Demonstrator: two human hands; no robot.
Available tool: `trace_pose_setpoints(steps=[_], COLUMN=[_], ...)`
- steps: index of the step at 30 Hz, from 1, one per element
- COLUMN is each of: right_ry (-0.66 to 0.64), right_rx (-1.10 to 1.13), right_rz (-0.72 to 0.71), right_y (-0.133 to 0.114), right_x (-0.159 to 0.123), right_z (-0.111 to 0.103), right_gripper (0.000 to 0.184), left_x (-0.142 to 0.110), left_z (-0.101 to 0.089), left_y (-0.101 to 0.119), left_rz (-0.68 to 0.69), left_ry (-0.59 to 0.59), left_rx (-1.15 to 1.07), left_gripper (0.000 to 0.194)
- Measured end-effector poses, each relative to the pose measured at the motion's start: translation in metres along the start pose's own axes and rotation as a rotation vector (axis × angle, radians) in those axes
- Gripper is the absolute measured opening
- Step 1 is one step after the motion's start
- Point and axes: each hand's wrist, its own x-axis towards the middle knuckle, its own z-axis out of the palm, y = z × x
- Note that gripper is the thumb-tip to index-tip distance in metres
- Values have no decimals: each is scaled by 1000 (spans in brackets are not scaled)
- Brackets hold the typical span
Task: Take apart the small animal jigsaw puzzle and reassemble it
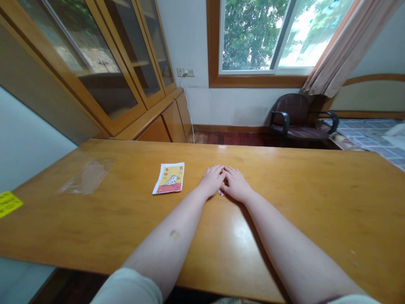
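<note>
My left hand (pixel 213 179) and my right hand (pixel 236 182) lie palms down near the middle of the wooden table (pixel 126 223), their fingertips touching. The fingers of both are stretched out and hold nothing that I can see. Between and under them shows a small heap of coloured pieces (pixel 221 192), perhaps jigsaw pieces; most of it is covered by the hands. Left of my left hand, apart from it, lies a picture card (pixel 170 179) with a white duck on yellow and red.
A clear plastic bag (pixel 90 175) lies flat on the table's left side. At the left edge is a yellow label (pixel 9 203). Beyond the table stand a glass-doored cabinet (pixel 139 105), an office chair (pixel 292 116) and a bed (pixel 373 131) below a window (pixel 253 38).
</note>
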Motion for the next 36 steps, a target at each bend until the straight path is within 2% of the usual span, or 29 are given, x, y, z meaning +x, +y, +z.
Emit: trace_pose_setpoints(steps=[3, 5, 7, 8, 11, 13, 15, 18, 21, 23, 26, 29, 33, 36], right_ry=[12, 55, 84, 75, -29, -74, -66, -11, 32, 59, 115, 202, 389, 464], right_rx=[86, 164, 228, 238, 165, 104, 68, 35, -8, -43, -49, 55, 310, 569], right_rz=[-125, -145, -131, -137, -241, -303, -332, -344, -284, -201, -47, 75, 102, 98], right_y=[-2, -1, 0, 0, -5, -9, -12, -15, -13, -9, -2, 2, 1, -1], right_x=[1, 2, 2, 2, -2, -4, -6, -6, -4, -2, 2, 3, 5, 6], right_z=[1, 1, 1, 1, 3, 5, 6, 4, -1, -3, -5, -3, -4, -7], right_gripper=[51, 44, 46, 51, 95, 113, 103, 65, 30, 20, 20, 20, 24, 25], left_x=[2, 5, 10, 11, 16, 17, 16, 15, 13, 13, 12, 12, 13, 14], left_z=[4, 7, 9, 9, 10, 9, 7, 3, 1, 1, 2, 1, -3, -5], left_y=[-3, -5, -8, -8, -7, -6, -5, -5, -5, -5, -4, -3, -5, -6], left_rz=[47, 4, -61, -93, -193, -260, -305, -332, -346, -338, -319, -311, -322, -312], left_ry=[64, 141, 222, 264, 371, 451, 550, 651, 652, 640, 613, 574, 534, 534], left_rx=[-288, -525, -744, -835, -1022, -1079, -1078, -1038, -1038, -1026, -1005, -1049, -1179, -1206], left_gripper=[42, 41, 40, 41, 41, 41, 39, 37, 36, 35, 35, 36, 35, 34])
